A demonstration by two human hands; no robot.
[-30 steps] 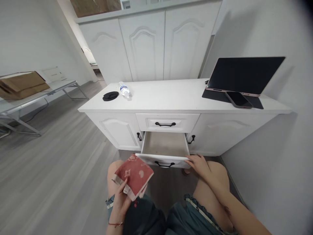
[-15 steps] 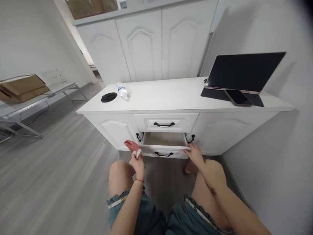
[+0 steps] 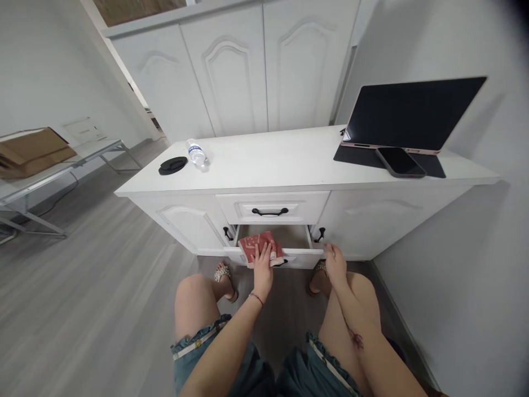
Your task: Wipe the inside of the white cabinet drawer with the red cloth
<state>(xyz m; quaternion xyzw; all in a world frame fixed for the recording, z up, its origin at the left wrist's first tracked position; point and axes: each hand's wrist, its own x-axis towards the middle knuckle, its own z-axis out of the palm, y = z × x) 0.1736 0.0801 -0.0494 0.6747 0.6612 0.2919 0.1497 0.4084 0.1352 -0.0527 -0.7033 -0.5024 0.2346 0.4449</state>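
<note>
My left hand (image 3: 263, 271) presses a red-and-white cloth (image 3: 253, 246) against the top edge of the pulled-out drawer (image 3: 300, 252). The fingers lie over the cloth, which drapes down the drawer front and partly covers its black handle. Just beside the drawer's right corner is my right hand (image 3: 336, 266), its fingers curled in with nothing visible in them. Whether its fingertips touch the drawer edge I cannot tell. Above, the upper drawer (image 3: 270, 203) is closed.
On the white cabinet top (image 3: 264, 165) stand a plastic bottle (image 3: 196, 153), a flat black object (image 3: 172, 165), a laptop (image 3: 413, 114) and a phone (image 3: 400, 162). Black door handles (image 3: 319, 235) flank the drawer. A cardboard box (image 3: 35, 151) rests on a table at left.
My left hand has moved right, bringing the cloth from beside the drawer onto its front edge. My right hand has left the top edge and curled at the corner. The view has shifted slightly.
</note>
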